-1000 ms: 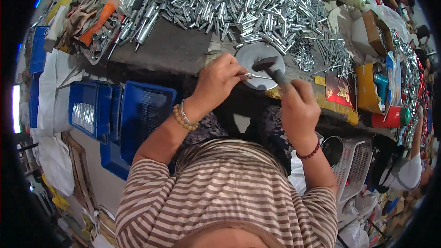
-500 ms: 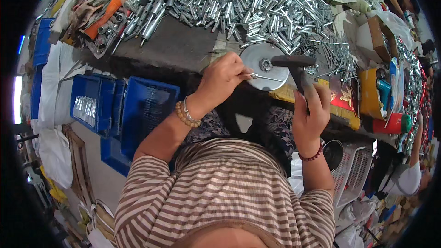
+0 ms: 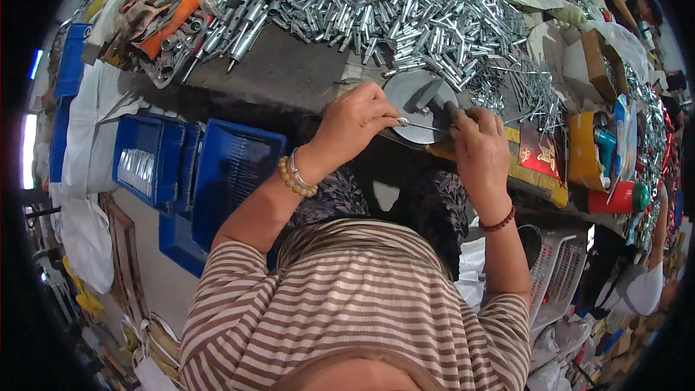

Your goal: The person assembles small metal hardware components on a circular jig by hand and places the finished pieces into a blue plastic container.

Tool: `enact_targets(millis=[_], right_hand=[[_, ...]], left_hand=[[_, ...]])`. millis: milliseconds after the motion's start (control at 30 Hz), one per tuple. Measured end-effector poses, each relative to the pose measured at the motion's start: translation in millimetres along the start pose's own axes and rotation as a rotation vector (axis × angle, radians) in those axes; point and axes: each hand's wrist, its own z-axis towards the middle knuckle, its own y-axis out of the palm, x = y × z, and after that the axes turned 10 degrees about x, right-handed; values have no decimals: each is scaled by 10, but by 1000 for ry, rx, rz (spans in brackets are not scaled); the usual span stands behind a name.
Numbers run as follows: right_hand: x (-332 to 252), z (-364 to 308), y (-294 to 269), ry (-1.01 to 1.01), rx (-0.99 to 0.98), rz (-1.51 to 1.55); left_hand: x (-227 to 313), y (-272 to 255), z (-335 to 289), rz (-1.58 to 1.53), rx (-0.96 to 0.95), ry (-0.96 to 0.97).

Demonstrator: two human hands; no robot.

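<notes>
My left hand point(image 3: 356, 119) is closed, pinching the thick end of a slim metal rod point(image 3: 428, 127). The rod lies level across the near part of a round grey metal disc point(image 3: 396, 89). In my right hand point(image 3: 481, 156) is a hammer point(image 3: 427, 93), its dark head tilted over the middle of the disc. The right fingertips are at the rod's thin end; whether they touch it I cannot tell. Behind the disc spreads a large heap of short shiny metal tubes point(image 3: 405, 7). Thin metal pins point(image 3: 539, 90) lie to its right.
Blue bins point(image 3: 210, 195) stand at the left, some with metal pieces inside. An orange-handled tool point(image 3: 170, 25) and longer metal rods lie at the back left. A yellow container point(image 3: 581, 148), a red jar point(image 3: 608, 199) and a white basket point(image 3: 557, 268) are at right. Another person point(image 3: 637, 286) sits beyond.
The hammer head has dropped and turned over the disc. My right hand has come down and its fingers have reached the rod's thin end. My left hand keeps its hold on the rod.
</notes>
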Motion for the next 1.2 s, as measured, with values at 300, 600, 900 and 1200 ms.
enact_targets(millis=[300, 600, 900, 1200], right_hand=[[-176, -65, -18, 58, -36, 4], [-174, -114, -225, 174, -68, 204], [-369, -290, -279, -3, 244, 201], [-363, -206, -405, 7, 97, 65]], left_hand=[[-24, 25, -21, 0, 28, 6], [-85, -1, -23, -41, 78, 94], [-56, -17, 14, -17, 56, 146], [-101, -1, -62, -7, 37, 136]])
